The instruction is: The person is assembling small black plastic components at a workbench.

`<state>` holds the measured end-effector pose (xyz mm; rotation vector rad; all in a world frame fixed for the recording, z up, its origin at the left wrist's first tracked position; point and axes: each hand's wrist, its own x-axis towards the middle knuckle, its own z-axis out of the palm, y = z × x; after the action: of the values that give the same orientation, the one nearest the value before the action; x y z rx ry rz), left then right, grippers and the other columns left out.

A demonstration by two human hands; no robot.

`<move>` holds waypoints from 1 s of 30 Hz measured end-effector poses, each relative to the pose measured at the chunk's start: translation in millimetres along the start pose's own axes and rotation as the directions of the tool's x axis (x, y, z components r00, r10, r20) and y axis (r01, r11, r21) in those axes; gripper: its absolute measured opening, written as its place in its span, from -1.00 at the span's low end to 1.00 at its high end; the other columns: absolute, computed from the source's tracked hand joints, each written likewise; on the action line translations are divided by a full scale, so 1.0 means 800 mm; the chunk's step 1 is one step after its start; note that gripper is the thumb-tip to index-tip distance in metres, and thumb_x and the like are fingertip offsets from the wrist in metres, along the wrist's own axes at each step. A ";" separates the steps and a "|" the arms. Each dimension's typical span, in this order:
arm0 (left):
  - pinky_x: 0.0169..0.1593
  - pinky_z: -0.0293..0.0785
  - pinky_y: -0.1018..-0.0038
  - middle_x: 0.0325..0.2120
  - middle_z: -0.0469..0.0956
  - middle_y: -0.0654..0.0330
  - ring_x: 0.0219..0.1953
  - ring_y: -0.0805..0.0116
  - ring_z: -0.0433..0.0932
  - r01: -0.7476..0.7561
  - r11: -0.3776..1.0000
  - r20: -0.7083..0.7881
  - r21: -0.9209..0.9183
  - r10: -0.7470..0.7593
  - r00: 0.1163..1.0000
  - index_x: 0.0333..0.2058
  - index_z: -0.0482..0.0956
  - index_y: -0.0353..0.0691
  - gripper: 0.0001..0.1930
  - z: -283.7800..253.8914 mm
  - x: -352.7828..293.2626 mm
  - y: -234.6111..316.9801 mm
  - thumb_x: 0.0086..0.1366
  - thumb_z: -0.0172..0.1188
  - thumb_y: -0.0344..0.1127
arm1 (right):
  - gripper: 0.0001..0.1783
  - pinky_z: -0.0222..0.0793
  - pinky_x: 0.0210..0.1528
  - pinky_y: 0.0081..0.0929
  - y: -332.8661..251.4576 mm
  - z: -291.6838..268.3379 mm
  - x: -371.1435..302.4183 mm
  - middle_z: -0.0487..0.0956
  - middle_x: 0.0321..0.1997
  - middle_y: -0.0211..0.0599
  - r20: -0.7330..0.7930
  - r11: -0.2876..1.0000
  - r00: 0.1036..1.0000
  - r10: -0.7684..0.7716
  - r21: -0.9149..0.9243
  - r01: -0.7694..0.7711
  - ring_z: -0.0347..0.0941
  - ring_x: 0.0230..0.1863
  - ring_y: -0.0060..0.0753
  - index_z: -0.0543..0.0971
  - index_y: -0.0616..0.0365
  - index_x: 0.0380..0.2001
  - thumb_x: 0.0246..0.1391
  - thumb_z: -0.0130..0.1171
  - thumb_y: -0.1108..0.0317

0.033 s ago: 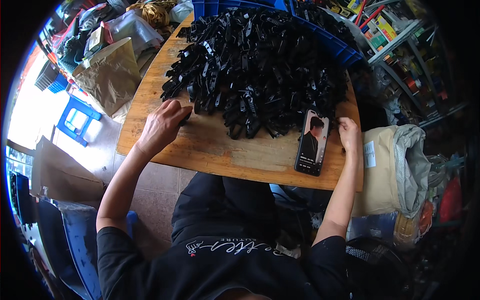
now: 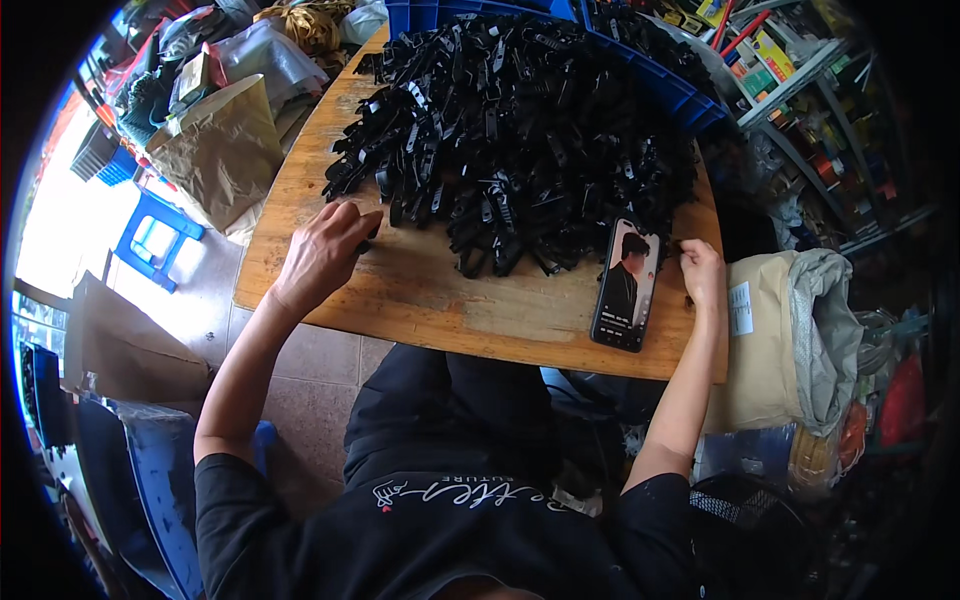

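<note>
A large heap of small black plastic parts [image 2: 520,140], some with shiny narrow strips, covers most of the wooden table [image 2: 470,315]; their exact kind is too small to tell. At the heap's near left edge, my left hand [image 2: 325,250] rests low over the wood, fingers closed on a small black part [image 2: 371,238], mostly hidden by the fingers. By the table's right edge, my right hand [image 2: 704,272] is curled, and whatever its fingers may hold is hidden. Between the heap and my right hand lies a phone [image 2: 624,287], its lit screen showing a person in dark clothes.
Blue plastic crates [image 2: 660,85] border the heap's far side, with more black parts inside. A beige sack [image 2: 770,340] stands against the table's right side. To the left are a brown paper bag [image 2: 222,150] and a blue stool [image 2: 155,240]. Crowded shelves [image 2: 800,90] fill the right.
My right hand has shifted very slightly down and to the right. My left hand, the phone and the heap look the same.
</note>
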<state>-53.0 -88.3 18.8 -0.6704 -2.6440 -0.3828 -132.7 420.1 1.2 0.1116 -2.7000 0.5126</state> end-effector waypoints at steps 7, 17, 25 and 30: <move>-0.33 0.49 0.53 -0.40 0.54 0.09 -0.40 0.37 0.54 0.330 0.434 0.120 -0.838 -0.444 0.888 -0.22 0.49 -0.30 -0.68 -0.008 -0.015 0.038 -0.04 0.19 -0.52 | -0.85 0.30 -0.29 -0.71 -0.088 -0.045 -0.062 0.47 -0.42 -0.45 -0.099 0.769 0.967 0.234 0.628 -0.122 0.40 -0.42 -0.64 0.45 0.27 -0.35 0.02 0.11 0.41; -0.28 0.53 0.49 -0.35 0.55 0.00 -0.30 0.24 0.58 0.257 -0.380 0.436 -0.888 -0.522 0.733 -0.17 0.45 -0.40 -0.67 0.029 0.000 0.140 0.01 0.13 -0.55 | -0.89 0.37 -0.29 -0.68 -0.297 0.011 -0.122 0.50 -0.25 -0.18 -0.161 0.497 0.987 0.017 0.858 0.132 0.41 -0.42 -0.60 0.45 0.33 -0.36 0.08 0.03 0.48; -0.38 0.39 0.64 -0.45 0.57 0.18 -0.38 0.44 0.56 0.324 -0.346 0.466 -0.881 -0.506 0.726 -0.16 0.50 -0.33 -0.65 0.025 0.001 0.150 0.02 0.26 -0.47 | -0.85 0.36 -0.53 -0.73 -0.325 0.021 -0.122 0.52 -0.52 -0.34 -0.042 0.678 0.999 0.035 0.735 0.007 0.44 -0.60 -0.64 0.50 0.31 -0.35 0.05 0.11 0.42; -0.38 0.38 0.65 -0.49 0.55 0.23 -0.51 0.54 0.46 0.340 -0.267 0.429 -0.902 -0.454 0.781 -0.12 0.49 -0.30 -0.62 0.037 0.002 0.156 0.02 0.27 -0.46 | -0.85 0.31 -0.57 -0.70 -0.319 0.032 -0.125 0.53 -0.55 -0.34 -0.205 0.800 0.976 -0.075 0.571 0.182 0.43 -0.60 -0.63 0.51 0.29 -0.35 0.00 0.16 0.44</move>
<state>-0.4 28.5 14.0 0.1020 -1.7737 -2.7471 -11.8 173.9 26.2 0.3976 -2.2511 1.2417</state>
